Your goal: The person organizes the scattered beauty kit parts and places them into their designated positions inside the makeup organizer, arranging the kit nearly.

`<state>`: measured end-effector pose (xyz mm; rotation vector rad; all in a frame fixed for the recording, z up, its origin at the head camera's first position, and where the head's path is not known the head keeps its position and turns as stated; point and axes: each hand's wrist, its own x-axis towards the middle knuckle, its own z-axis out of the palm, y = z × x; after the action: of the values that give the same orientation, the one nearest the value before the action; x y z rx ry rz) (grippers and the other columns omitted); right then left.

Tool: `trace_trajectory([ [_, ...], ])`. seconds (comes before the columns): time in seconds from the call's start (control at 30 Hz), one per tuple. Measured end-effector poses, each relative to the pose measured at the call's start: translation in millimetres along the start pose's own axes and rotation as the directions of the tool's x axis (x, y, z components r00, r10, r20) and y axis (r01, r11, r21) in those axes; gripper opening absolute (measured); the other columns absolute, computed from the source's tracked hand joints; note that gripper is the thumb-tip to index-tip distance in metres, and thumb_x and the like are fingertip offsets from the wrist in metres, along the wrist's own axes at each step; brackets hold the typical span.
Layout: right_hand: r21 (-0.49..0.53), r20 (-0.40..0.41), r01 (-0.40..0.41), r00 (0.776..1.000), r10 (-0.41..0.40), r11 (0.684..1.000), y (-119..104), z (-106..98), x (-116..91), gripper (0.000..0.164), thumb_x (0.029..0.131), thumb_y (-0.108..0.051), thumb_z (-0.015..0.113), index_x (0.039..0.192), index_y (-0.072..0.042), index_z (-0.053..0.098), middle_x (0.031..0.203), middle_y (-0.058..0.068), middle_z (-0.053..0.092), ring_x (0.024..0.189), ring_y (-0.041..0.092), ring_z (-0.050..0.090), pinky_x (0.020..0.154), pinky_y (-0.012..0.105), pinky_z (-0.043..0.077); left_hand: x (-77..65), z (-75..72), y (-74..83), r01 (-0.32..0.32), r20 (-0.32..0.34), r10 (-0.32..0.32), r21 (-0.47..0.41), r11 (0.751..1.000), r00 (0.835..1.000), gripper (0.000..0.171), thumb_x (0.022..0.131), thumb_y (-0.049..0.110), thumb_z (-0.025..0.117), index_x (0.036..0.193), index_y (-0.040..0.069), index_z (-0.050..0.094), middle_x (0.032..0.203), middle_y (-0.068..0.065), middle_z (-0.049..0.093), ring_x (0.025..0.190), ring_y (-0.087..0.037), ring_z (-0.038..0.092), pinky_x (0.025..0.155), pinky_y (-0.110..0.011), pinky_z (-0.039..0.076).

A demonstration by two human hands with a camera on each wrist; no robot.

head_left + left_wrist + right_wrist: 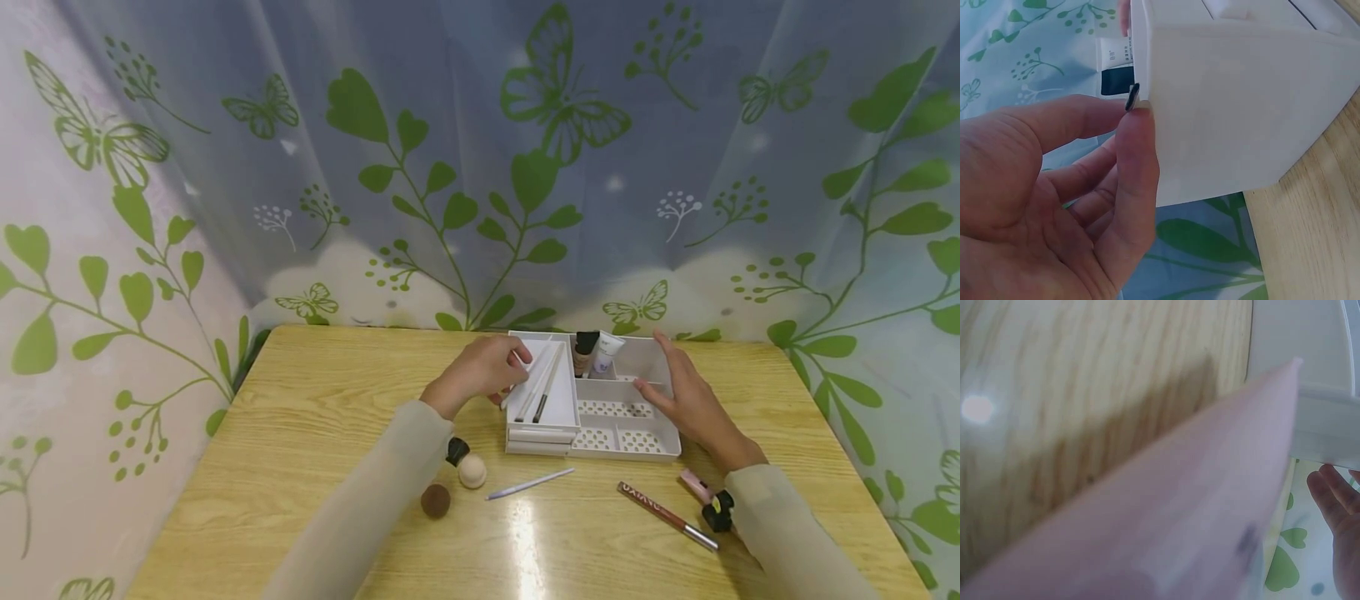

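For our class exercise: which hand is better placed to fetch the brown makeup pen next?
Probably the right hand: it is nearer the brown makeup pen, whereas the left hand pinches a small dark-tipped item.

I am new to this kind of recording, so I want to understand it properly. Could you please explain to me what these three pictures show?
There is no machine here, only a person's two bare hands. The wide picture comes from a camera on the head; the two others come from one camera on each wrist.

On the wooden table stands a white organizer with slim sticks, a white tube and a dark-capped container. In front lie a lilac stick, a brown pencil-like item, a brown round piece and a cream round piece.

The left hand pinches a small dark-ended thing, too hidden to name. The right hand is at the organizer's right side, its thumb reaching over the rim.
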<state>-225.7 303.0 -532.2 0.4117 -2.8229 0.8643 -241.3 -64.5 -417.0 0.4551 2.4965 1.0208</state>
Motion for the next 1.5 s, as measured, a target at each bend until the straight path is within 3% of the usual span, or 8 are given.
trace_trajectory([
  [0.3, 0.003, -0.002, 0.005, 1.000, -0.005, 1.000, 0.5, 0.6, -0.1, 0.097, 0.105, -0.028, 0.074, 0.176, -0.014, 0.009, 0.173, 0.033, 0.028, 0.152, 0.058, 0.037, 0.112, 0.083, 0.037, 1.6, 0.9, 1.9, -0.004, -0.014, 0.005, 0.042, 0.999, 1.000, 0.030, 0.102, 0.011, 0.063, 0.130, 0.006, 0.072, 0.117, -0.010, 0.072, 0.058, -0.018, 0.066, 0.063, -0.032, 0.065],
  [0.6, 0.004, -0.016, 0.025, 1.000, -0.025, 1.000, -1.4, 0.7, -0.9, 0.096, 0.105, -0.026, 0.075, 0.176, -0.013, 0.011, 0.172, 0.033, 0.029, 0.152, 0.058, 0.037, 0.112, 0.083, 0.038, 0.5, 1.9, -0.2, 0.001, -0.024, 0.001, 0.057, 0.998, 1.000, 0.029, 0.103, 0.016, 0.064, 0.129, 0.009, 0.073, 0.119, -0.009, 0.072, 0.057, -0.017, 0.065, 0.073, -0.044, 0.068],
  [0.87, 0.000, -0.010, 0.016, 1.000, -0.016, 1.000, 0.2, 1.4, -0.8, 0.096, 0.105, -0.027, 0.074, 0.176, -0.013, 0.010, 0.173, 0.033, 0.028, 0.153, 0.059, 0.035, 0.112, 0.083, 0.037, -0.8, 1.8, -0.1, -0.017, -0.033, 0.020, 0.070, 0.997, 0.999, 0.027, 0.103, 0.017, 0.067, 0.128, 0.011, 0.073, 0.118, -0.007, 0.073, 0.057, -0.018, 0.066, 0.058, -0.029, 0.061],
  [1.5, -0.004, -0.017, 0.027, 0.999, -0.027, 1.000, -1.1, 2.0, -1.5, 0.096, 0.105, -0.025, 0.074, 0.175, -0.010, 0.011, 0.170, 0.036, 0.030, 0.150, 0.060, 0.038, 0.111, 0.083, 0.038, -16.6, 6.0, 6.0, -0.056, -0.006, 0.056, 0.067, 0.996, 0.998, 0.020, 0.105, 0.019, 0.070, 0.124, 0.013, 0.073, 0.113, -0.004, 0.073, 0.061, -0.021, 0.070, 0.059, -0.028, 0.060],
])
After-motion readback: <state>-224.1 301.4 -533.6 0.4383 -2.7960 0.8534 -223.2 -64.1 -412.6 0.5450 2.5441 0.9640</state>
